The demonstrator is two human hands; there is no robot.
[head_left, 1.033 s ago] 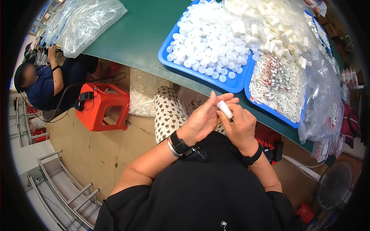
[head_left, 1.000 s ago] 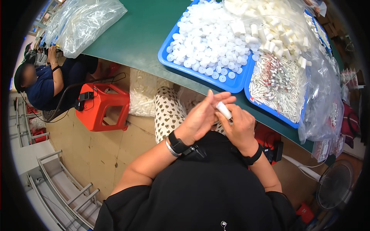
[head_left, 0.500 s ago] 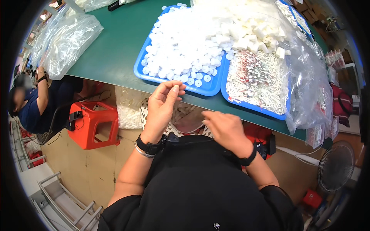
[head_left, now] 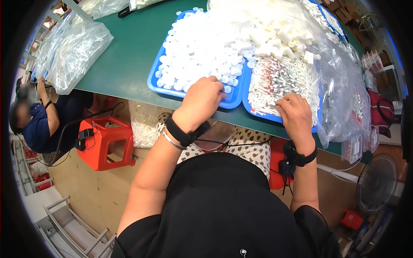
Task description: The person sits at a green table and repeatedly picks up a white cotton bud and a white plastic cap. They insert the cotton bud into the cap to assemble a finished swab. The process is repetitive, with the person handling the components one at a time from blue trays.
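My left hand [head_left: 203,99] reaches over the front edge of the left blue tray [head_left: 154,87]. Its curled fingers touch the heap of translucent white plastic discs [head_left: 193,47]; what they pinch is hidden. At the right blue tray [head_left: 260,114], my right hand [head_left: 297,112] has thumb and fingers drawn together above the front edge of a pile of thin white sticks [head_left: 275,86], some with red or dark parts. Anything between these fingertips is too small to make out.
Chunky white tubular pieces [head_left: 288,36] lie behind the trays, partly under clear plastic [head_left: 340,90]. A filled clear bag [head_left: 79,51] rests on the green table [head_left: 129,56] at left. A red stool [head_left: 105,144], a seated person [head_left: 36,124] and a fan [head_left: 376,182] are nearby.
Both hands have moved from in front of the table edge to the trays: the left forward to the discs, the right forward and rightward to the thin sticks.
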